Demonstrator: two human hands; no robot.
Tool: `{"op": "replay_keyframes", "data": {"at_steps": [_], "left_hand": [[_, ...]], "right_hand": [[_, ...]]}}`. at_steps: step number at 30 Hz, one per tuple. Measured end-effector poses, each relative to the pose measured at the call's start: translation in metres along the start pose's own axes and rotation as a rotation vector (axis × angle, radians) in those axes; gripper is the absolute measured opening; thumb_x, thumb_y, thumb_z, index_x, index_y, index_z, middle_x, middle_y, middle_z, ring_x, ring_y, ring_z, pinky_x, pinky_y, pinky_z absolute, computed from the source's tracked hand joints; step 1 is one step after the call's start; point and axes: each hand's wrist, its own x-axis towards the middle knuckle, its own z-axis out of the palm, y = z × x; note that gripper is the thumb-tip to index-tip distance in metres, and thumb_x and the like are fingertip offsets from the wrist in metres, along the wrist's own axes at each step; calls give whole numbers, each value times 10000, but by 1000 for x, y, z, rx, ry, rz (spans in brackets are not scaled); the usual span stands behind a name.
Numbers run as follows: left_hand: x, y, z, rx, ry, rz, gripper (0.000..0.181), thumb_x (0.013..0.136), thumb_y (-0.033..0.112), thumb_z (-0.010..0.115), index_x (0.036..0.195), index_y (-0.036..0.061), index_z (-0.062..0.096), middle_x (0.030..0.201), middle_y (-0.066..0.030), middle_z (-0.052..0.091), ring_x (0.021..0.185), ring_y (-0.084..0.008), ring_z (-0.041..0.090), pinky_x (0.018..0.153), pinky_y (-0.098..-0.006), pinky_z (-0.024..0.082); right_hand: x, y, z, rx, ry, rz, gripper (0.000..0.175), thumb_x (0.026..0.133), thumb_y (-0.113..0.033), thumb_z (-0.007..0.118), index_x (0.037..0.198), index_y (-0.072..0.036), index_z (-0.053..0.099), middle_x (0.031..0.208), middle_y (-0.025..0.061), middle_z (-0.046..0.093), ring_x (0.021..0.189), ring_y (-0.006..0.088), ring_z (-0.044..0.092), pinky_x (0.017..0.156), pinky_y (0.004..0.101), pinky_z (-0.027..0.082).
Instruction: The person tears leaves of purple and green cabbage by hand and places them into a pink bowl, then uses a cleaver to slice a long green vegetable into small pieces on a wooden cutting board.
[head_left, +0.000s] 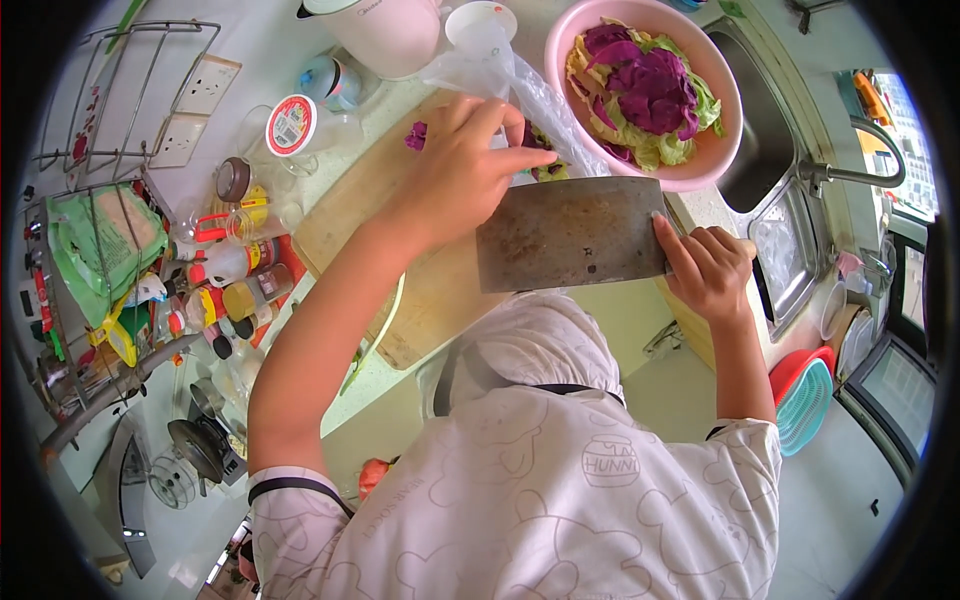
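My right hand (709, 274) grips the handle of a rust-spotted cleaver (574, 234), whose broad blade reaches left over the wooden cutting board (435, 300). Over the board my left hand (469, 161) is raised with bent, parted fingers; whether anything is between them cannot be made out. Purple-and-green leafy pieces (551, 169) lie beyond its fingertips, partly hidden by the hand and blade, and a small purple scrap (415, 136) is on the board. A crumpled clear plastic bag (536, 82) runs along the far edge. Purple and green leaves (652, 90) fill a pink basin (727, 142).
On the left stand several seasoning bottles (232, 261), a lidded tub (291, 126) and a wire rack (135, 157). A pink-white kettle (390, 34) is at the back. To the right are a steel sink (757, 112) and faucet (862, 174). A green stalk (375, 341) crosses the board's near left edge.
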Motion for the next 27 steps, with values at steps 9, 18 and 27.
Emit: {"op": "replay_keyframes", "data": {"at_steps": [9,18,27], "left_hand": [[-126,-1,-31,-462,971,-770,124,975,77,566,1077,42,626,1018,-1,637,925,-110,590,863,-270,469],[-267,0,131,191,654,-999,108,863,126,700,964,88,687,910,-69,609,856,-273,564,753,-401,461],[-269,2,152,282,828,-878,161,803,36,728,953,87,696,931,-43,619,837,-266,545,717,-384,458]], "right_hand": [[-8,-76,-8,458,129,889,164,827,2,676,987,30,701,647,78,640,481,143,566,475,272,422],[60,-174,37,783,-283,445,330,798,21,653,1123,-36,666,741,151,664,573,314,621,528,371,497],[24,-196,125,651,-485,418,207,856,-74,680,1062,-58,703,691,159,649,583,317,637,532,391,493]]}}
